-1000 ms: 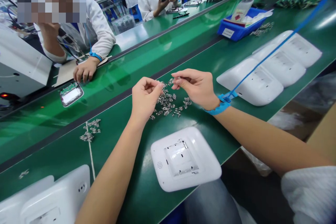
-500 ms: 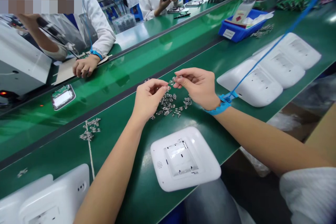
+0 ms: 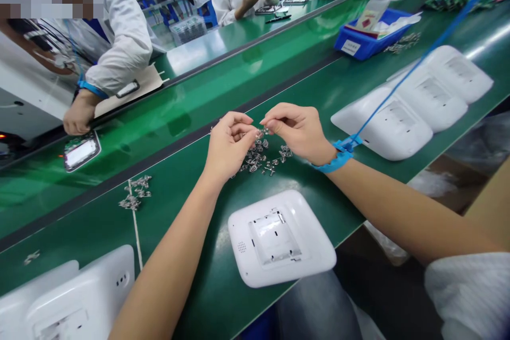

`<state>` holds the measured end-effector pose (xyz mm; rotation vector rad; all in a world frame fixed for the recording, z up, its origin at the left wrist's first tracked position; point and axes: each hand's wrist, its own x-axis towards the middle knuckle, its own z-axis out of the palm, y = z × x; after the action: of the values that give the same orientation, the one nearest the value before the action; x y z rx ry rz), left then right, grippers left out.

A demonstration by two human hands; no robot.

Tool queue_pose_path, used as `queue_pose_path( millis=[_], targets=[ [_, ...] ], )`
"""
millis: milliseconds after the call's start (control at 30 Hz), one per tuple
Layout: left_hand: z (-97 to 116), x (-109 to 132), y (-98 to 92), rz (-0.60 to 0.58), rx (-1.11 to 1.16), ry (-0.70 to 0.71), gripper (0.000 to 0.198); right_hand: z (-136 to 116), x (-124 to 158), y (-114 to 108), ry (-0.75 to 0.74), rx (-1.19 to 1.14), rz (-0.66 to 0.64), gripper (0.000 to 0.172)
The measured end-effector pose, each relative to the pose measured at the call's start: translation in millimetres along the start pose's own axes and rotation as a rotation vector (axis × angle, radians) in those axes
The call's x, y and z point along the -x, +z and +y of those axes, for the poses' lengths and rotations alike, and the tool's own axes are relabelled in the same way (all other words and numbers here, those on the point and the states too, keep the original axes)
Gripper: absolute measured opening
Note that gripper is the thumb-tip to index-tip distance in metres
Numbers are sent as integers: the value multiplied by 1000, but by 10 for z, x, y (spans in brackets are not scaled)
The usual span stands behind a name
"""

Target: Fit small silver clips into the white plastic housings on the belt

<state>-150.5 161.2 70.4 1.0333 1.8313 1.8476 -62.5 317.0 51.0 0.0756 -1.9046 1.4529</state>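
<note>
Above a loose pile of small metal battery contacts [image 3: 255, 160], my two hands are held close together. My right hand [image 3: 298, 130], with a blue wrist strap, pinches a small metal battery contact [image 3: 263, 130] between thumb and fingertips. My left hand [image 3: 229, 143] is curled just beside it, thumb against the bent fingers; what lies between them is hidden. Nearer to me, a white plastic housing [image 3: 314, 247] lies on the green bench with its recessed compartment facing up.
More white housings [image 3: 402, 133] lie at the right, and others [image 3: 107, 276] at lower left. Another cluster of contacts [image 3: 135, 193] sits at left. A blue bin [image 3: 360, 42] stands farther back. Across the green belt, a co-worker's hand [image 3: 79, 114] touches a framed circuit board [image 3: 82, 151].
My hands have drawn slightly apart, and my left index finger has lifted off the contact. The co-worker's hand has moved left onto the framed board, which has shifted left.
</note>
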Motion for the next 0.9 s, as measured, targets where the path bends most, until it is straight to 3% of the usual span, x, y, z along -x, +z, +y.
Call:
queue_pose_path(
  millis=[200,467,633,900],
  targets=[
    [-11,0,30,28,47,-46,25,56,3,18,104,-71,-87,41],
    [-31,-22,-8,151,-38,58,22,44,13,27,256,-227,-249,47],
    [-4,13,41,215,-97,131,18,8,14,32,252,-280,-148,46],
    [-8,28,48,150,-138,152,15,22,1,5,272,-302,-115,44]
  ],
)
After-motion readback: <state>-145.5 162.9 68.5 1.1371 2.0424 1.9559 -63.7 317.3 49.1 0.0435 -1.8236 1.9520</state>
